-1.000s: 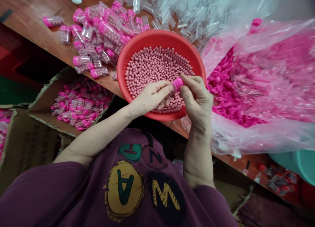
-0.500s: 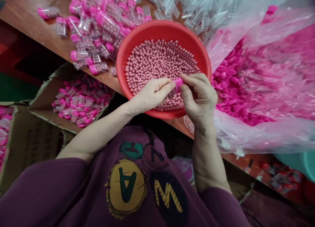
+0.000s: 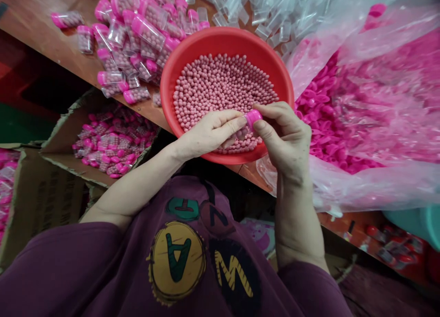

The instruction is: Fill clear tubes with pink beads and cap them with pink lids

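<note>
Head view — the vial [image 3: 247,126] slants up-right, clamped between both hands: its pink cap [image 3: 254,117] nearer the right hand [image 3: 283,140], its clear base [image 3: 241,133] against the left hand [image 3: 209,136].

Basin [image 3: 227,42] is plain red plastic, holding matte dusty-pink beads [image 3: 223,92]. The small vial [image 3: 242,133] above them is clear with a hot-pink cap [image 3: 253,118]; filled vials [image 3: 147,33] on the table match it. Loose caps [image 3: 330,111] are the same hot pink, seen through clear plastic sheeting [image 3: 371,184]. Empty tubes [image 3: 247,14] are colourless. Table [image 3: 55,42] is reddish-brown wood grain. Cardboard box [image 3: 44,202] is tan. Sleeve [image 3: 68,266] is plum purple, with patches: yellow circle with green letter [image 3: 177,262], teal oval [image 3: 182,209], maroon oval [image 3: 213,218] — and dark navy oval with yellow striped letter [image 3: 235,280]. Tub [image 3: 415,221] at right is teal — beside it, red-capped vials [image 3: 392,250].
</note>
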Demonstrator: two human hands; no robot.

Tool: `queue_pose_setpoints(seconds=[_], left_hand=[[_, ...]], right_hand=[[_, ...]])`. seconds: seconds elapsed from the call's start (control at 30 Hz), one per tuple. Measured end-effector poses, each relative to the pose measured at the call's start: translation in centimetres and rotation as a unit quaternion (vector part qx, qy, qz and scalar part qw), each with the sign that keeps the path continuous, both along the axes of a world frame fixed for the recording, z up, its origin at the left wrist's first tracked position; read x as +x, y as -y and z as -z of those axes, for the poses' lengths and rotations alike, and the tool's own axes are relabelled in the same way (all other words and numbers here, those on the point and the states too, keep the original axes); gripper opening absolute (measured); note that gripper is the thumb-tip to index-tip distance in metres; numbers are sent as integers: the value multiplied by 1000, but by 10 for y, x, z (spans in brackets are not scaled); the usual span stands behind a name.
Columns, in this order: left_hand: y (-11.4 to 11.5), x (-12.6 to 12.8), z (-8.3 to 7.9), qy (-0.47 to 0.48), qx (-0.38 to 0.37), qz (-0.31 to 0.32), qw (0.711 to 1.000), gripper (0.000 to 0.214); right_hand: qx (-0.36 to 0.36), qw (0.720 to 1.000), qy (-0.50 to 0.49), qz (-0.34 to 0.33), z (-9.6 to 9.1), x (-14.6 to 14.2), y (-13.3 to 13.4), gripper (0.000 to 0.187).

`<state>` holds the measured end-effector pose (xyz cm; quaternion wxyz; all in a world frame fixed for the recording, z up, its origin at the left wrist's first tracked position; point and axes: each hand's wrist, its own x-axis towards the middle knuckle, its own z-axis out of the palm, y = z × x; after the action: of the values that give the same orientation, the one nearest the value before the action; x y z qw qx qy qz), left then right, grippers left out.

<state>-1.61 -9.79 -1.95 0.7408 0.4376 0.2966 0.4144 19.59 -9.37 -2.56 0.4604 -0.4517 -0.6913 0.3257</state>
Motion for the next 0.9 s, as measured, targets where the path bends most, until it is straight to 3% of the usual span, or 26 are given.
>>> queue_pose_setpoints(seconds=[0.2,0.37,0.47,0.53,0.57,0.73,0.9], left_hand=[[0,6,-3,-23,-26,-46,998,43],[1,7,2,-28,-21,-88,996,40],[-1,8,9,-28,-23,-116,993,38],[-4,9,13,-31,-23,-123,992,38],[-6,10,14,-32,-20,-122,992,36],[-12,10,14,-26,-9,-84,996,11],[-15,16,14,-69,-27,-112,991,23]], right_hand=[[54,997,26,57,11,-19,10,36],[102,990,87,45,12,-25,15,38],[122,975,182,20,18,-26,13,68],[135,957,255,37,25,-30,10,91],[134,948,282,55,29,-33,8,93],[123,929,332,104,43,-39,0,78],[123,931,328,100,47,-40,0,72]])
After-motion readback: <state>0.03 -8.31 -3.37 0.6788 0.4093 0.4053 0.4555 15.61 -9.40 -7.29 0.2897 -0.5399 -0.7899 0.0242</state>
